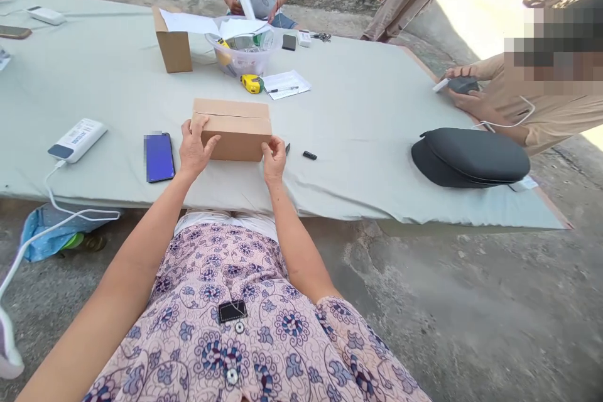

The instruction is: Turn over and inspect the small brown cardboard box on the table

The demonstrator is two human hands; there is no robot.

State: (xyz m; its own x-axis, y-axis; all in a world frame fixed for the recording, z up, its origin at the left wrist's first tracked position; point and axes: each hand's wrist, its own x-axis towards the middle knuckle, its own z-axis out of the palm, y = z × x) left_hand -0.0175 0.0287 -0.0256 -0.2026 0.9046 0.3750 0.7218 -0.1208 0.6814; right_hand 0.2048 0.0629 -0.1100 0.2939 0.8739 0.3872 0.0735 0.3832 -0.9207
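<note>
A closed brown cardboard box [238, 146] lies on the table in front of me, its top seam running lengthwise. My left hand [194, 149] grips the left end, fingers over the top edge and thumb against the front face. At the right front corner, my right hand [274, 160] holds the box between thumb and fingers. Just beyond those fingers a dark pointed tip [287, 149] shows; whether it is held or lies on the cloth, I cannot tell. A small black cap [309, 155] rests to the right.
Left of the box are a phone [160, 158] and a white power bank [78, 139] with a cable. Behind it stand a tape measure [252, 83], a paper with a pen [286, 85], a plastic basin [245, 63] and another carton [173, 44]. A black case [471, 158] sits right. Two people are across and at right.
</note>
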